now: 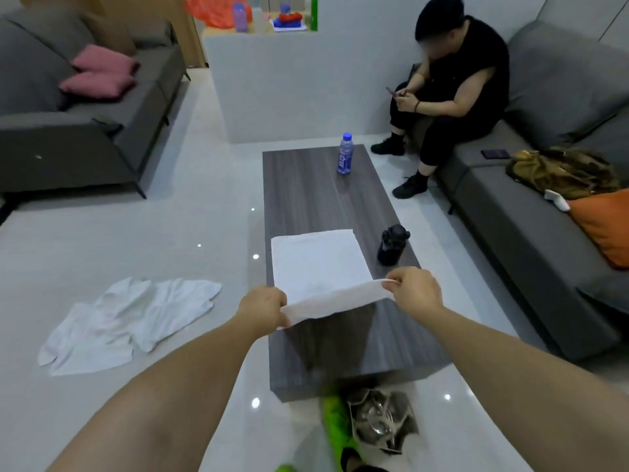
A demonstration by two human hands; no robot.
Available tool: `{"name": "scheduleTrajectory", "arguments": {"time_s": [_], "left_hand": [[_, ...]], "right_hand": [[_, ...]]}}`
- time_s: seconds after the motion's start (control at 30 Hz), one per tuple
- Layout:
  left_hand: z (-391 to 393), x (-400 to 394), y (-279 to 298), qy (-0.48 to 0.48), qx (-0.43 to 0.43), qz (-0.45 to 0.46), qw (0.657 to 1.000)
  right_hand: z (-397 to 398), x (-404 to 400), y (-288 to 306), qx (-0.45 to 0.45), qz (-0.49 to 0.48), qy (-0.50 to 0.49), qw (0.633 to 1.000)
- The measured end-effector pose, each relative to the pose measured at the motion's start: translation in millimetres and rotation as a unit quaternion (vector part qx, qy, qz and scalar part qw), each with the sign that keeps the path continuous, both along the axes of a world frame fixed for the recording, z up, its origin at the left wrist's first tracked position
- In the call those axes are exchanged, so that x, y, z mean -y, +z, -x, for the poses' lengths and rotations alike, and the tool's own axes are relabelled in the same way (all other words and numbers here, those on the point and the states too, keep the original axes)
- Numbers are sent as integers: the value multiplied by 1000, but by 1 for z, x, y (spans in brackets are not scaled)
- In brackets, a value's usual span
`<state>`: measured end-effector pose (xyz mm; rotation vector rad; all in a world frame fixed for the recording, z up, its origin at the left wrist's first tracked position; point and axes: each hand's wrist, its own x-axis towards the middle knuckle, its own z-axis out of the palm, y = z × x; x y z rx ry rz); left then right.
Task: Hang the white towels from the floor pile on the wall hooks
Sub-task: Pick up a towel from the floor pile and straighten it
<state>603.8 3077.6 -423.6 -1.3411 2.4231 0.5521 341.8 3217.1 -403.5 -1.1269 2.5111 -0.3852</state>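
Observation:
A white towel [320,264] lies partly flat on the dark wooden coffee table [306,192]. Its near edge is lifted off the table and stretched between my hands. My left hand [263,306] pinches the left corner and my right hand [413,289] pinches the right corner. A loose pile of white towels [126,321] lies on the glossy floor to the left of the table. No wall hooks are in view.
A black bottle [391,245] stands right beside the towel and a blue bottle [344,154] at the table's far end. A person in black sits on the right grey sofa [510,212]. Another grey sofa [85,131] stands far left. A green item and a bag [377,420] lie near my feet.

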Motion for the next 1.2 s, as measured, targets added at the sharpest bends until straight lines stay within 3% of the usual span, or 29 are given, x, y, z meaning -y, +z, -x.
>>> {"name": "scheduleTrajectory", "arguments": {"time_s": [0.17,0.53,0.8,1.2], "left_hand": [[-25,-24,-44,-15,29,-49,998],[-32,6,-51,35,-22,-39,998],[5,68,-65,98,-36,-5,995],[76,163,-116,195,-30,11,980]], "right_hand": [[-21,-37,-34,6,-76,4,997],[-20,-9,-50,-22,-117,-15,993],[23,61,-70,-37,-165,1,986],[98,171,-137,27,-174,-26,984]]}}
